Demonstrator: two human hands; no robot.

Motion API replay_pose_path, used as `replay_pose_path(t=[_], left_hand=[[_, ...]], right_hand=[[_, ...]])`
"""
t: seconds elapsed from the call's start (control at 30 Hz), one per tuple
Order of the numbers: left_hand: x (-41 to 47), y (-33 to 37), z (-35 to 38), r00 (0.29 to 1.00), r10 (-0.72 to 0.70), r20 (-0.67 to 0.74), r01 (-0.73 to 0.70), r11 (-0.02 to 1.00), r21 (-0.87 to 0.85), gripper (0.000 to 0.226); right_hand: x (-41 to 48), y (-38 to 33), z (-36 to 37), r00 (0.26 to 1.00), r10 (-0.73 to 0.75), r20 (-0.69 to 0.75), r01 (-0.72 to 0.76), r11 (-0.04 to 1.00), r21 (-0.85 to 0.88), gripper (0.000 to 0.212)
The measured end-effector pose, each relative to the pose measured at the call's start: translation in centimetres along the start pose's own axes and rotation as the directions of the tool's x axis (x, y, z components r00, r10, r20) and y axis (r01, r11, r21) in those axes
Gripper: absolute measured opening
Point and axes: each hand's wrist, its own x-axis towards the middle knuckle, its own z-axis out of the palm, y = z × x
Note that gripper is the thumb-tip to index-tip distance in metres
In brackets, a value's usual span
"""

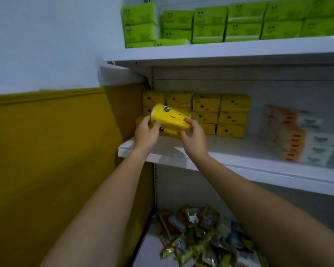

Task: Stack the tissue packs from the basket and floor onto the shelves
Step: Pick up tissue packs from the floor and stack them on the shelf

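**Tilted pack (172, 117) held at both ends**

The left hand (146, 132) curls its fingers round the 10 o'clock end and the right hand (194, 137) pinches the 4 o'clock end. Both forearms reach up from 6 o'clock. The pack's long axis runs 10 to 4 above the shelf's (239, 163) 9 o'clock end.

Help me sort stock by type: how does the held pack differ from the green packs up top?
The held pack is yellow; the green packs are green. The held pack is tilted, gripped at its ends by the left hand and right hand at the middle shelf; the green packs lie flat, stacked on the top shelf. Both show cartoon eyes.
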Motion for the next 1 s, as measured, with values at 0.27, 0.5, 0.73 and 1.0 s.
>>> replay_pose_path(t=[0.27,0.5,0.73,1.0], left_hand=[[7.7,-5.4,2.0,0.991,-0.044,-0.126,0.031,0.995,-0.098,0.03],[13.0,-9.1,3.2,0.966,-0.04,-0.255,0.021,0.997,-0.076,0.036],[15.2,-10.3,3.8,0.912,-0.011,-0.411,0.068,0.99,0.124,0.055],[15.9,-11.6,4.6,0.964,0.144,-0.224,-0.014,0.867,0.498,0.038]], right_hand=[[8.0,3.9,6.4,0.999,-0.048,0.026,0.047,0.998,0.038,0.04],[12.3,5.5,11.3,0.996,-0.009,0.084,0.002,0.997,0.083,0.044],[13.0,7.9,12.9,0.986,-0.163,0.019,0.163,0.986,0.022,0.052],[12.9,8.9,13.8,0.964,-0.124,0.236,0.152,0.983,-0.106,0.051]])
